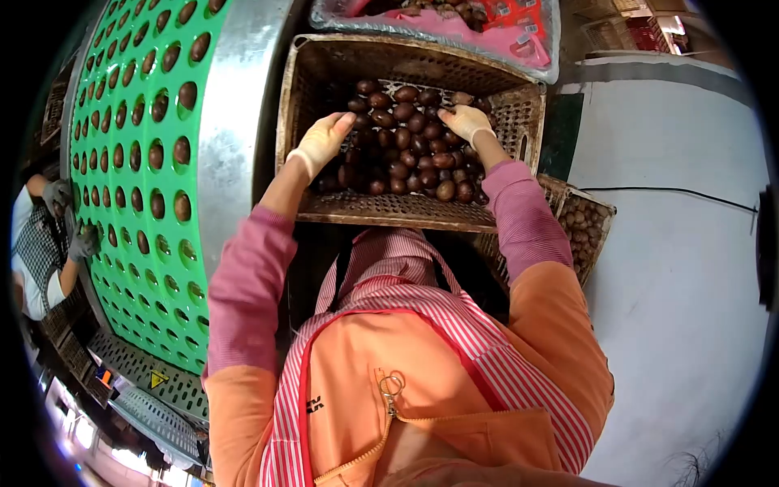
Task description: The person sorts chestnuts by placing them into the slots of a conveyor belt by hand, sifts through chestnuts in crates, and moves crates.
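Note:
A worn brown plastic crate (406, 213) in front of me holds many glossy, dark brown, egg-shaped pieces (403, 138). My left hand (324, 140), in a pale glove, reaches over the crate's left part. Its thumb points inward, and the fingers curl down out of sight; what they hold, if anything, is hidden. Towards the crate's right side, my right hand (469, 123), gloved too, curls down among the pieces. Its thumb is close against one of them, and a lighter brown piece (462, 98) lies by its knuckles. I cannot make out what is inside its fingers.
Left of me, a green conveyor (138, 215) carries similar brown pieces in its holes, beside a metal panel (243, 105). Another person's gloved hands (83, 241) are at its far side. A lined crate (442, 28) stands beyond mine; another filled crate (586, 223) sits lower right.

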Demonstrator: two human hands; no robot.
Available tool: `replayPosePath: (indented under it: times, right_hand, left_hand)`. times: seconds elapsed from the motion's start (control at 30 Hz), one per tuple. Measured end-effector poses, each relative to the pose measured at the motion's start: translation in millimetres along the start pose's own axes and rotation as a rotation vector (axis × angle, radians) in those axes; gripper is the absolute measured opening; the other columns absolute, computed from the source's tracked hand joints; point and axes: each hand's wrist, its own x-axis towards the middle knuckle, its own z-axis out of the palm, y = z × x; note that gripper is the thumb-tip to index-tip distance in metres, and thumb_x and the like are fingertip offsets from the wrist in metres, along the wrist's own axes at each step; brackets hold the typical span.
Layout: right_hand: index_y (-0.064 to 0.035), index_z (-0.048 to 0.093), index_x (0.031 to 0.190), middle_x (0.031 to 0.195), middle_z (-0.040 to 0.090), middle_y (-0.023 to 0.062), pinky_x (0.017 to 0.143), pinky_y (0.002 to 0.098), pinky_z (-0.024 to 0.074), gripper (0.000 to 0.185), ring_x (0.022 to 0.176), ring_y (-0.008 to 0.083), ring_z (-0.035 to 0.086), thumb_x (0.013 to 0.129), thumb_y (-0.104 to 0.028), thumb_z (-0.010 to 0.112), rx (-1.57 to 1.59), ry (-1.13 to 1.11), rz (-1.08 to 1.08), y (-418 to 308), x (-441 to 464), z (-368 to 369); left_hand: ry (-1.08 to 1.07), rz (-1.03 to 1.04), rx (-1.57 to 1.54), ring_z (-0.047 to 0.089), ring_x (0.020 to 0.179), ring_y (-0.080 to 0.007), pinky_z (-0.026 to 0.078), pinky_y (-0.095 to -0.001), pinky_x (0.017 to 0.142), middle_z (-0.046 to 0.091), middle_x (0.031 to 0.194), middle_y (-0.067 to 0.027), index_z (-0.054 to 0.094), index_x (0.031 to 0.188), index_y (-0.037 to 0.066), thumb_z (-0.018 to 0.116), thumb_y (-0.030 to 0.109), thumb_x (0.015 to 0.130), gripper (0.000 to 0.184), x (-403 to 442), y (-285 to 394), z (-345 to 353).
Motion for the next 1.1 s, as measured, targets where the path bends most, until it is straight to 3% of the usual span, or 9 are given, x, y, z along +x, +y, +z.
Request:
replayPosePath:
  times: [0.2, 0.27, 0.4, 0.47, 0.57, 0.73, 0.8, 0.93, 1.1]
  right_hand:
    - [-0.0040, 0.056, 0.128, 0.133, 0.055, 0.0194, 0.102, 0.0435, 0.0415, 0.071, 0.121, 0.0338, 0.053, 0.088, -0.062, 0.046, -0.387, 0.068, -0.175, -21, -30, 18]
    - [-0.0039, 0.055, 0.130, 0.140, 0.049, 0.0192, 0.103, 0.0449, 0.0397, 0.073, 0.127, 0.0333, 0.048, 0.088, -0.062, 0.047, -0.342, -0.166, -0.174, -23, -24, 10]
    - [-0.0036, 0.041, 0.143, 0.148, 0.038, 0.0197, 0.107, 0.0434, 0.0378, 0.087, 0.138, 0.0314, 0.036, 0.086, -0.069, 0.048, -0.055, -0.210, -0.242, 5, -9, 18]
    - [-0.0056, 0.036, 0.146, 0.151, 0.034, 0.0172, 0.109, 0.0457, 0.0338, 0.090, 0.141, 0.0316, 0.032, 0.084, -0.068, 0.055, 0.206, -0.295, -0.196, 10, -16, 25]
    - [-0.0097, 0.038, 0.147, 0.154, 0.030, 0.0120, 0.110, 0.0479, 0.0311, 0.091, 0.140, 0.0313, 0.030, 0.081, -0.068, 0.061, 0.501, -0.502, -0.089, 22, -7, 24]
    - [-0.0065, 0.035, 0.147, 0.152, 0.028, 0.0238, 0.110, 0.0542, 0.0267, 0.106, 0.140, 0.0382, 0.028, 0.071, -0.074, 0.066, 0.612, -0.592, -0.088, 34, 2, 30]
    - [-0.0065, 0.036, 0.147, 0.152, 0.028, 0.0252, 0.111, 0.0524, 0.0256, 0.108, 0.140, 0.0380, 0.029, 0.069, -0.075, 0.067, 0.657, -0.676, -0.051, 33, 3, 31]
    - [-0.0149, 0.037, 0.146, 0.144, 0.043, 0.0145, 0.109, 0.0487, 0.0337, 0.098, 0.129, 0.0288, 0.044, 0.070, -0.066, 0.073, 0.918, -0.558, -0.035, 12, -43, 48]
    - [-0.0195, 0.041, 0.142, 0.138, 0.047, 0.0136, 0.088, 0.0576, 0.0516, 0.074, 0.121, 0.0321, 0.052, 0.083, -0.055, 0.067, 1.411, -0.854, -0.079, 12, -52, 65]
  left_hand:
    - [-0.085, -0.248, 0.390, 0.056, 0.117, -0.0369, 0.054, -0.0440, 0.082, 0.053, 0.135, -0.0199, 0.037, 0.144, 0.007, 0.041, 0.058, 0.095, 0.070, 32, -20, 45]
    - [-0.120, -0.357, 0.387, 0.037, 0.137, -0.0334, 0.034, -0.0381, 0.108, 0.040, 0.147, -0.0215, 0.037, 0.145, 0.006, 0.041, 0.058, 0.096, 0.072, 27, -12, 50]
    - [-0.203, -0.319, 0.472, 0.033, 0.140, -0.0248, 0.032, -0.0324, 0.109, 0.035, 0.152, -0.0156, 0.029, 0.149, 0.005, 0.047, 0.043, 0.099, 0.065, 42, -38, 47]
    - [-0.279, -0.236, 0.333, 0.031, 0.140, -0.0163, 0.030, -0.0283, 0.110, 0.035, 0.152, -0.0096, 0.025, 0.151, 0.006, 0.044, 0.030, 0.103, 0.057, 55, -77, 39]
    - [-0.289, -0.171, -0.085, 0.033, 0.139, -0.0178, 0.027, -0.0289, 0.113, 0.039, 0.150, -0.0068, 0.030, 0.149, 0.006, 0.050, 0.044, 0.098, 0.066, 57, -92, 39]
    - [-0.357, 0.004, -0.086, 0.033, 0.138, -0.0210, 0.027, -0.0349, 0.112, 0.042, 0.148, -0.0075, 0.041, 0.146, 0.014, 0.048, 0.061, 0.092, 0.072, 37, -85, 72]
    - [-0.377, -0.218, -0.285, 0.033, 0.138, -0.0226, 0.026, -0.0380, 0.112, 0.039, 0.150, -0.0079, 0.038, 0.148, 0.015, 0.050, 0.066, 0.089, 0.079, 36, -79, 74]
    - [-0.396, -0.233, -0.290, 0.030, 0.139, -0.0234, 0.024, -0.0431, 0.112, 0.032, 0.154, -0.0065, 0.031, 0.151, 0.016, 0.052, 0.073, 0.083, 0.091, 19, -53, 67]
    - [-0.458, -0.314, -0.449, 0.031, 0.140, -0.0328, 0.044, -0.0487, 0.103, 0.028, 0.153, -0.0174, 0.010, 0.154, 0.022, 0.078, 0.061, 0.068, 0.116, 11, -38, 71]
